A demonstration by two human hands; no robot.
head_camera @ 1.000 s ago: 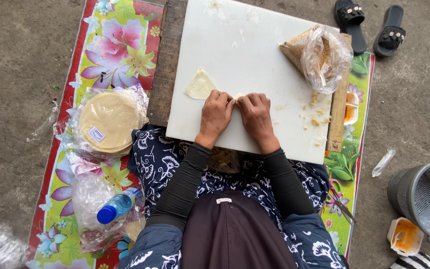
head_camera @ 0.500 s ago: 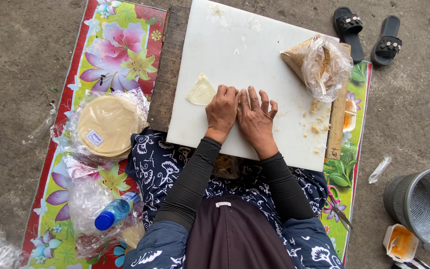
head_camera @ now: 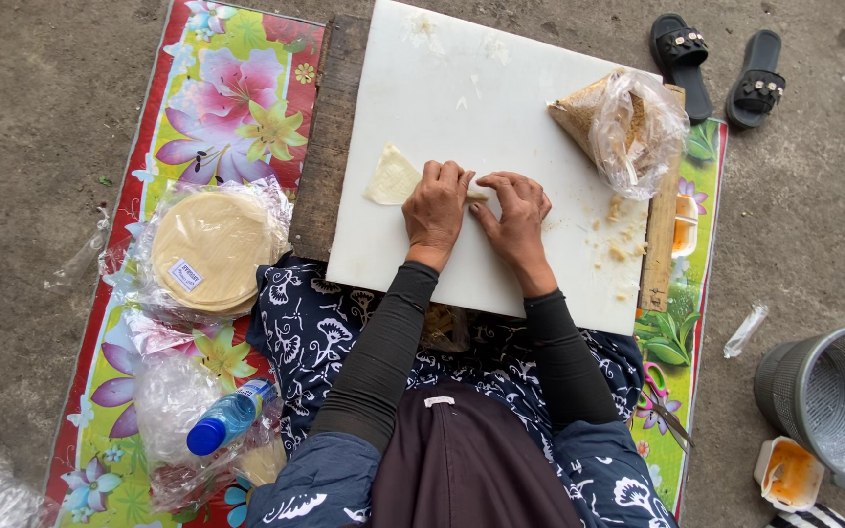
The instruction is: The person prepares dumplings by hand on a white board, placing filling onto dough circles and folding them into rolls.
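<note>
Near the centre of the frame, on a white cutting board [head_camera: 462, 98], a pale cream wrapper [head_camera: 392, 180]: thin, soft, partly folded, one pointed corner sticking out toward the left, the rest hidden under the hands. Left hand [head_camera: 436, 207] pressed palm-down over the wrapper's right part, fingers curled and close together, gripping or pinning the fold; right hand [head_camera: 515, 217] just beside it, fingers bent and spread a little, tips touching the same wrapper at its hidden edge. Whether anything lies inside the fold, impossible to tell. At the upper right of the board, a clear plastic bag [head_camera: 623, 127] of brownish filling, with crumbs [head_camera: 618, 244] scattered below it. Left of the board, on a flowered mat [head_camera: 237, 88], a stack of round wrappers [head_camera: 209, 249] in plastic. Lower left, a bottle with a blue cap [head_camera: 225, 418]. Upper right, a pair of black sandals [head_camera: 721, 64] on the concrete; lower right, a grey bucket [head_camera: 833, 401].
</note>
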